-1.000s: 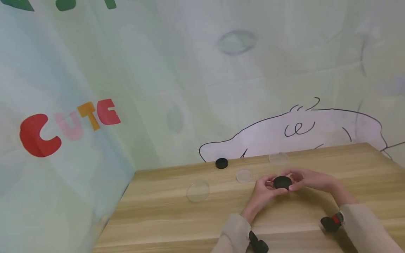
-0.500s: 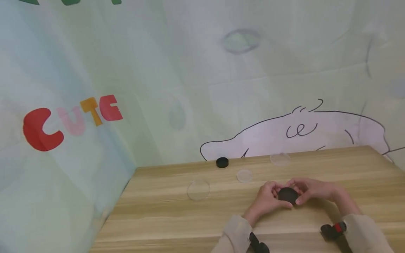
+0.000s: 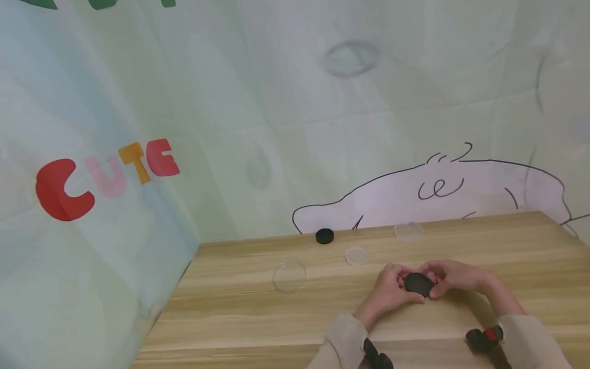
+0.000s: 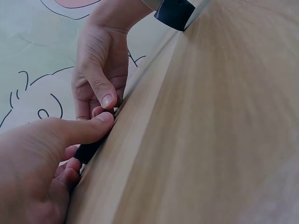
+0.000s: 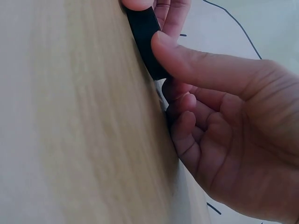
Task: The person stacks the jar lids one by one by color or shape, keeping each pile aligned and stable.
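Both hands hold one round black lid (image 3: 418, 285) low over the wooden table, its flat face toward the head camera. My left hand (image 3: 389, 291) grips the lid's left side, thumb along the near edge. From the right, my right hand (image 3: 457, 277) pinches the opposite side between thumb and fingers. In the left wrist view the lid's dark edge (image 4: 88, 151) shows under the left thumb, close to the tabletop. The right wrist view shows its thick black side wall (image 5: 145, 42), with the right thumb pressed on it. Its underside is hidden.
A second black lid (image 3: 324, 236) lies near the table's back edge. Three clear discs lie about: a large one (image 3: 289, 275) at left, a small one (image 3: 356, 255) in the middle, another (image 3: 408, 231) at the back. A printed cloth (image 3: 258, 128) hangs behind the table (image 3: 239, 318).
Both hands have drawn the black lid nearer the person and lower in the head view, its face now showing more. Over the last half second they have barely moved.
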Available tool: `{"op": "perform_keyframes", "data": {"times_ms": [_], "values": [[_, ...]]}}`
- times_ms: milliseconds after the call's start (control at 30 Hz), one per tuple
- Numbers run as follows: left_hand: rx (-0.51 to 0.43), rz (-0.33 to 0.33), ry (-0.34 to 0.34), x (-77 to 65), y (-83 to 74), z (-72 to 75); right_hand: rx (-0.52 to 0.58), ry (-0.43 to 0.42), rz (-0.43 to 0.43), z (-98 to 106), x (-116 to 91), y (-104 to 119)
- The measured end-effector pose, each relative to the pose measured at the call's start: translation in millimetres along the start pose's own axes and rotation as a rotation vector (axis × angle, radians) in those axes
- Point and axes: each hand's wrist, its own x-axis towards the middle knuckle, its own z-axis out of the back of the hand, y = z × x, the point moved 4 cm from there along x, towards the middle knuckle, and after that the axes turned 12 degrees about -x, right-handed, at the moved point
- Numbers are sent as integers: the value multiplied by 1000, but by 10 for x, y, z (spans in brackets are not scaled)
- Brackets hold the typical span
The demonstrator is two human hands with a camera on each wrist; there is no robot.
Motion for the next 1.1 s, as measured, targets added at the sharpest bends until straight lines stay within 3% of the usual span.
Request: {"op": "perform_keyframes", "data": {"times_ms": [267, 533, 633, 800, 867, 933, 1000, 1100], "values": [[16, -20, -4, 57, -23, -3, 41, -13, 1, 59, -17, -31], [-50, -10, 4, 57, -8, -25, 53, -28, -16, 80, -91, -41], [-67, 1, -11, 74, -6, -23, -5, -88, -21, 102, -110, 2], [-153, 41, -40, 110, -35, -27, -99, -264, 15, 210, -110, 200], [-232, 35, -93, 144, -50, 62, -99, -347, 17, 248, -34, 364], [-310, -7, -188, 193, -51, 248, -52, -439, -15, 253, 104, 546], [-348, -58, -308, 230, -19, 529, 38, -530, -44, 208, 292, 715], [-286, -122, -491, 274, 89, 1052, 190, -606, -82, 64, 633, 893]]}}
